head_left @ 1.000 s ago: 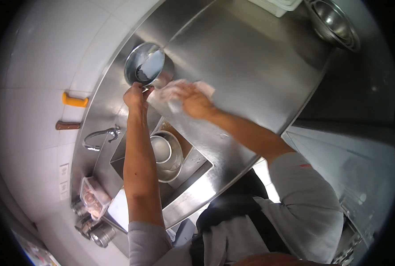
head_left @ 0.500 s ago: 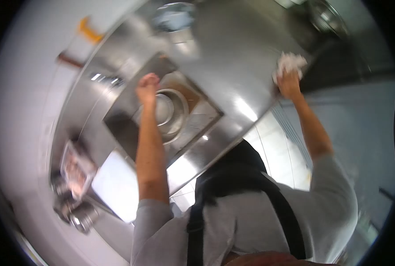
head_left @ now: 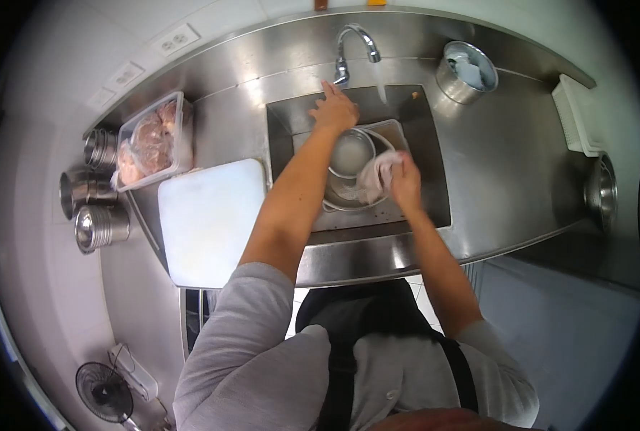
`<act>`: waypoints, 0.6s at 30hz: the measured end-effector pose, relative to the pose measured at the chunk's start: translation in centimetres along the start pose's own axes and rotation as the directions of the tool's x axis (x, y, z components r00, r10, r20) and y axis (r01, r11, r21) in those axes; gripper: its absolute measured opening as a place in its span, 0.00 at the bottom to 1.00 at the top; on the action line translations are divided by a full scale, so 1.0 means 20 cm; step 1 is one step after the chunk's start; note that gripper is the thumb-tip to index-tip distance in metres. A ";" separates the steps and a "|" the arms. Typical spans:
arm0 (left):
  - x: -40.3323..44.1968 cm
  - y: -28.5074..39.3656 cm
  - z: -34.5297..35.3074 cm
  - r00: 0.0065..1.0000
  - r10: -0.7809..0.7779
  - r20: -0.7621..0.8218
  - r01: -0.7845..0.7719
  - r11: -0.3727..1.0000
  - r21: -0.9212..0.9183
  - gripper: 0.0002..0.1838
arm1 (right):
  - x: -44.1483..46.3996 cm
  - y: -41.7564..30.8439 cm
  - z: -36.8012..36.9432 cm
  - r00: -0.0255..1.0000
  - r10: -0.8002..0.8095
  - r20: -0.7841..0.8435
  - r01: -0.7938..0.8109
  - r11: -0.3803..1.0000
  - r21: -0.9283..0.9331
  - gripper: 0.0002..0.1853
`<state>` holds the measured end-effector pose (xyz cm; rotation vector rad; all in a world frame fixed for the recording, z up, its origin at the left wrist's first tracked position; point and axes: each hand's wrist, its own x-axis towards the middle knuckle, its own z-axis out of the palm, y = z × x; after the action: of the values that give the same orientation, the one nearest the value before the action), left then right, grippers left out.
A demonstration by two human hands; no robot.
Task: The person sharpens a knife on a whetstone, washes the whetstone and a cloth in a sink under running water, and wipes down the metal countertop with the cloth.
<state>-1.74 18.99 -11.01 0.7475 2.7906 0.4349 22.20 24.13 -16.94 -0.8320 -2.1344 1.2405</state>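
My right hand (head_left: 406, 185) grips a pale, wet-looking cloth (head_left: 379, 177) above the sink (head_left: 440, 194). Below the cloth, a round metal bowl (head_left: 353, 152) with cloudy liquid stands inside a larger round vessel (head_left: 348, 204), partly hidden by my arm and the cloth. My left hand (head_left: 335, 111) reaches over the back of the sink, fingers stretched out beside the base of the chrome faucet (head_left: 342, 70). Whether the fingertips touch the faucet lever I cannot tell. A stream of water (head_left: 380, 82) runs from the spout.
Left of the sink lie a white cutting board (head_left: 212, 223) and a plastic tub of bagged raw meat (head_left: 152, 144). Metal pots (head_left: 90, 194) stand beyond them. A metal container (head_left: 466, 74) sits back right, with a white basket (head_left: 577, 115) farther right.
My right hand has brought the cloth from the right-hand counter to over the sink. My left hand has moved to the faucet base. The view has turned and now faces the sink squarely.
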 end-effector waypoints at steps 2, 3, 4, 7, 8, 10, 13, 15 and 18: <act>-0.06 -0.03 0.09 0.997 -0.071 -0.013 0.064 0.958 -0.280 0.45 | 0.25 -0.02 0.06 0.985 0.168 0.035 -0.171 0.966 0.194 0.17; -0.08 -0.01 0.16 0.990 -0.119 0.079 0.142 0.881 -0.451 0.45 | 0.37 0.04 0.13 0.949 0.306 0.077 -0.303 0.812 0.500 0.16; -0.11 0.02 0.22 0.973 -0.150 0.175 0.226 0.767 -0.600 0.46 | 0.47 -0.13 0.14 0.908 0.364 0.207 -0.387 0.540 0.747 0.17; -0.26 0.18 0.25 0.939 -0.072 0.336 0.343 0.120 -0.932 0.38 | 0.67 -0.21 0.22 0.800 0.465 0.379 -0.560 0.350 0.751 0.18; -0.26 0.22 0.24 0.952 -0.132 0.276 0.288 0.088 -0.953 0.32 | 0.70 -0.17 0.26 0.760 0.516 0.396 -0.597 0.311 0.740 0.18; -0.10 0.23 0.42 0.978 -0.169 0.123 0.116 -0.047 -0.992 0.26 | 0.69 -0.12 0.30 0.844 0.377 0.382 -0.520 0.396 0.757 0.19; -0.01 0.30 0.54 0.955 -0.289 -0.070 -0.036 0.121 -0.992 0.18 | 0.73 -0.05 0.34 0.867 0.388 0.312 -0.470 0.432 0.770 0.19; -0.06 0.37 0.55 0.936 -0.292 -0.198 0.016 0.596 -0.803 0.20 | 0.78 -0.04 0.31 0.834 0.451 0.319 -0.518 0.439 0.734 0.19; 0.09 0.25 0.70 0.945 -0.055 -0.321 -0.156 0.790 -0.593 0.25 | 0.80 -0.11 0.24 0.769 0.486 0.414 -0.621 0.416 0.665 0.20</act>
<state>2.92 27.25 -22.63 0.6282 2.6205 1.5116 7.60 32.29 -14.95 -1.0673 -1.1104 2.4107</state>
